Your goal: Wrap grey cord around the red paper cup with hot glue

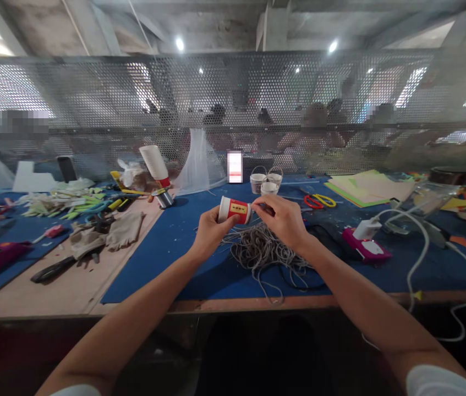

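A red and white paper cup (239, 209) with a yellow label lies sideways in my left hand (210, 232), its fingers and thumb closed round it. The white rim faces left. At the cup's right end, my right hand (284, 217) is closed in a pinch, fingertips close to the cup's base; what they hold, if anything, is too small to make out. Below both hands a loose heap of grey cord (259, 250) is spread over the blue mat (158, 258).
Small handled cup baskets (269, 186) stand behind, near a propped phone (235, 166). A stack of paper cups (152, 164) leans at left, by gloves (123, 231). Scissors (319, 201), coloured paper (367, 186) and a purple power strip (365, 245) lie right. A mesh screen (241, 99) stands behind.
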Demonstrator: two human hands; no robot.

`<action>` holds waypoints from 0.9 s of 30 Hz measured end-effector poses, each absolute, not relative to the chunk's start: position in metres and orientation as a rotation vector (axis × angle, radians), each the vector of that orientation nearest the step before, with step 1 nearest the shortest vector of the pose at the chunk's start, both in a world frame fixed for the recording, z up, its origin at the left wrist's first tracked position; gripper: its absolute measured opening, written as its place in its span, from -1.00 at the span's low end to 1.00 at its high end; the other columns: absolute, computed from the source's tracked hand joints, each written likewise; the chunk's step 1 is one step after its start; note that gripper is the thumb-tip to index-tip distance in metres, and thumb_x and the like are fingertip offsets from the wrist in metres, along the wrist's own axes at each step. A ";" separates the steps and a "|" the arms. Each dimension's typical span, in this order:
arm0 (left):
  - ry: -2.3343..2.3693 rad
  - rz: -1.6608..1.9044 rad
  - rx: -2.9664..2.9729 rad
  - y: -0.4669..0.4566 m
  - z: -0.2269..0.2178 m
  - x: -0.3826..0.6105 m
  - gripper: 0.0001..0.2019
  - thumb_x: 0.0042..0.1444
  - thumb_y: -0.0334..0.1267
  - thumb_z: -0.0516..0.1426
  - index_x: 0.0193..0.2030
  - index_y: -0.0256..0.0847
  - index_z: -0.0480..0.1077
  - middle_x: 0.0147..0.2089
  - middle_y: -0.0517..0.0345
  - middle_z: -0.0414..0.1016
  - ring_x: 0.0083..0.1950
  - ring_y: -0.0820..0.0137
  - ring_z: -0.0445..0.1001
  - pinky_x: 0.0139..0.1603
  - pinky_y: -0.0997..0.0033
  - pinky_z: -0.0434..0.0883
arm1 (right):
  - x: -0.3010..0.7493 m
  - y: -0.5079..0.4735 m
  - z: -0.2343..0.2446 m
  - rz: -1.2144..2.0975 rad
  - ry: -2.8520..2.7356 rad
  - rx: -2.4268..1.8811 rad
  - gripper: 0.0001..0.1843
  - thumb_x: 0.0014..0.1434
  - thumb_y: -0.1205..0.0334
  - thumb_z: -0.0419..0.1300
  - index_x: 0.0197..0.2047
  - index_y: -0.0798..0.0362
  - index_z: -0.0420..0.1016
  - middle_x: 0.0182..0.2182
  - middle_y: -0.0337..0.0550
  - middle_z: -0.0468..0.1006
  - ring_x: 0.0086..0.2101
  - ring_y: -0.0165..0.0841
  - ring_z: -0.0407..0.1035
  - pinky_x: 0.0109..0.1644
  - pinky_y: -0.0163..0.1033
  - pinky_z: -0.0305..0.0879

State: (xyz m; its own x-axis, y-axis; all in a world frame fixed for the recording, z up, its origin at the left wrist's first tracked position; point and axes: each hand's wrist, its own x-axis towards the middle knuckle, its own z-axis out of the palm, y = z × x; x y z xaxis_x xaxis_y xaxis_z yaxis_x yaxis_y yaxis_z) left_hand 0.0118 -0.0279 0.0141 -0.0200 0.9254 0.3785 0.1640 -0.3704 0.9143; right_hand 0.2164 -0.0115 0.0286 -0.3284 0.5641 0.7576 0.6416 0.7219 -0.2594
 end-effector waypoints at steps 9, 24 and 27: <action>1.146 1.434 1.610 -0.028 0.015 0.012 -0.75 0.01 -0.17 0.30 -0.23 -0.31 0.57 -0.50 0.25 0.42 -0.52 0.55 0.20 -0.47 0.53 0.25 | 0.217 -0.009 0.028 -0.100 -1.995 -0.922 -0.85 0.38 0.15 0.14 -0.15 -0.04 0.53 -0.31 -0.22 0.60 -0.35 -0.41 0.43 -0.24 -0.25 0.28; 1.140 1.429 1.590 -0.029 0.016 0.011 -0.73 -0.02 -0.16 0.31 -0.23 -0.31 0.57 -0.49 0.25 0.43 -0.52 0.54 0.21 -0.48 0.52 0.22 | 0.217 -0.006 0.027 -0.102 -1.975 -0.922 -0.85 0.37 0.15 0.15 -0.17 -0.04 0.53 -0.32 -0.23 0.61 -0.36 -0.41 0.44 -0.28 -0.26 0.26; 1.139 1.417 1.591 -0.029 0.016 0.011 -0.73 -0.02 -0.16 0.32 -0.24 -0.31 0.56 -0.50 0.26 0.42 -0.52 0.54 0.22 -0.48 0.52 0.22 | 0.218 -0.007 0.027 -0.091 -1.969 -0.928 -0.85 0.36 0.14 0.16 -0.17 -0.04 0.54 -0.33 -0.24 0.60 -0.38 -0.41 0.42 -0.28 -0.26 0.26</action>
State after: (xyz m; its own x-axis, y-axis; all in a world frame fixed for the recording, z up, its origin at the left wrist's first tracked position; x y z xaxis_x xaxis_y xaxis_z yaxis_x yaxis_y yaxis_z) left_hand 0.0115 -0.0293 0.0165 0.0099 0.9321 0.3621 0.1533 -0.3593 0.9206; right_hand 0.2175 -0.0066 0.0268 -0.2857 0.5706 0.7699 0.6390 0.7122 -0.2906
